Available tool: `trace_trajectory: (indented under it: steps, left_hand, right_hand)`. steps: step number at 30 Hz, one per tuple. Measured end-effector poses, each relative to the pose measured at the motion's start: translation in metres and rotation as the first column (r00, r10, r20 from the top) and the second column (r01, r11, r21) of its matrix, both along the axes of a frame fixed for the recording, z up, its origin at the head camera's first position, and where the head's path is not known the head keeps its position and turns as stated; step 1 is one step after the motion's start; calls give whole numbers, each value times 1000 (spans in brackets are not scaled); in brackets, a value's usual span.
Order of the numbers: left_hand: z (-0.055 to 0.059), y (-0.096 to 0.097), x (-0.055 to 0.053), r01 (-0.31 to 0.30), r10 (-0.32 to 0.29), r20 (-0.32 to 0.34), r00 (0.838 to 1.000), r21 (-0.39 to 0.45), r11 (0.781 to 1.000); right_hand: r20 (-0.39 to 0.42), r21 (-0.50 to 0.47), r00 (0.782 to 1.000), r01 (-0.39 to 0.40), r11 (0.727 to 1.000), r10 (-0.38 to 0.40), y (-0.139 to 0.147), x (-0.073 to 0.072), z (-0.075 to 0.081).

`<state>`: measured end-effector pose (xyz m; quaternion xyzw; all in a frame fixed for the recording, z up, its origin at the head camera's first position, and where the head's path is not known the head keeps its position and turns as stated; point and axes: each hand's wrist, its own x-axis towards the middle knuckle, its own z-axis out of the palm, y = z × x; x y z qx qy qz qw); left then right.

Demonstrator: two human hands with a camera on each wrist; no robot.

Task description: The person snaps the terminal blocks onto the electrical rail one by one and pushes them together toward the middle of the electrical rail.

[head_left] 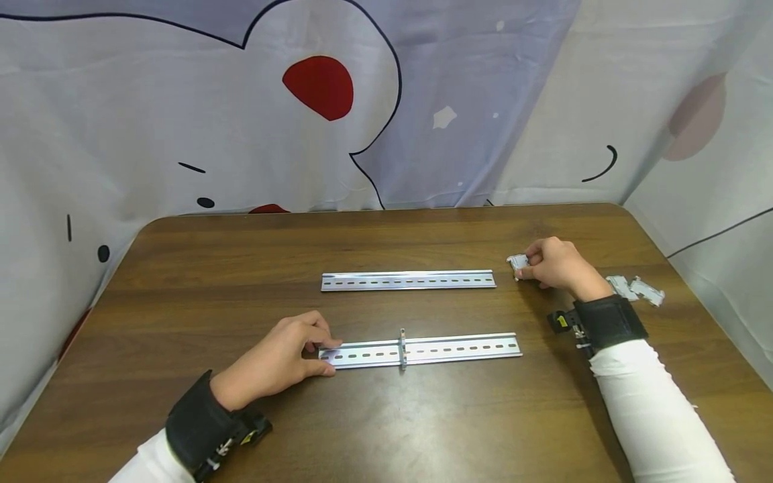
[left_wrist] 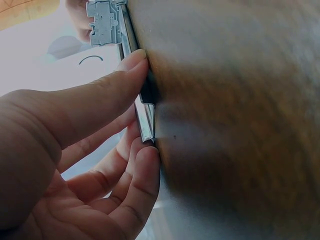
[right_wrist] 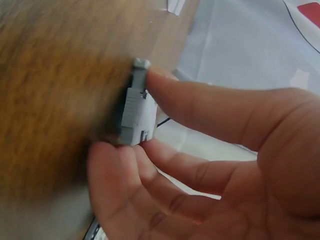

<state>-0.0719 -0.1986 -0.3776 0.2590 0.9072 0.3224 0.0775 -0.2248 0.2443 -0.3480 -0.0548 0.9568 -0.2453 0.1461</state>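
Observation:
In the head view, my left hand (head_left: 280,355) grips the left end of the nearer slotted metal DIN rail (head_left: 461,348), thumb on the near edge and fingers on the far one. A terminal block (head_left: 402,350) stands crosswise on that rail, left of its middle. The left wrist view shows the grey side of this block (left_wrist: 105,25) beyond my thumb. At the right, my right hand (head_left: 561,267) pinches a small grey terminal block (head_left: 517,262) between thumb and fingers, close over the table. Seen from the right wrist, the held block (right_wrist: 138,107) has its narrow stepped edge showing.
A second DIN rail (head_left: 407,281) lies farther back, roughly parallel to the first. Two more grey terminal blocks (head_left: 647,291) lie by my right wrist. The wooden table (head_left: 423,422) ends at a printed curtain (head_left: 483,121) behind and at the sides.

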Motion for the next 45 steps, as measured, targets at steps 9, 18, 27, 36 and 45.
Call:
trace_trajectory:
  steps: [9,18,27,36,45]
  left_hand:
    - [-1,1,1,-1,1,0,1000,-1,1000]
    - [-3,4,2,8,-8,-6,1000,13,1000]
    - [-3,4,0,2,-2,-8,1000,-9,1000]
    - [0,1,0,3,-3,-10,1000,-20,1000]
    - [1,1,0,1,-1,0,1000,-22,1000]
  right_hand:
    - [23,-39,1000,-21,999,22,1,6,3]
    - [-98,101,993,-58,993,67,7,26,12]
    - [-105,125,985,-123,985,136,3,55,21]
    - [-144,151,970,-173,973,194,-1,86,20]
    - [-181,156,963,-174,972,201,-3,107,19]
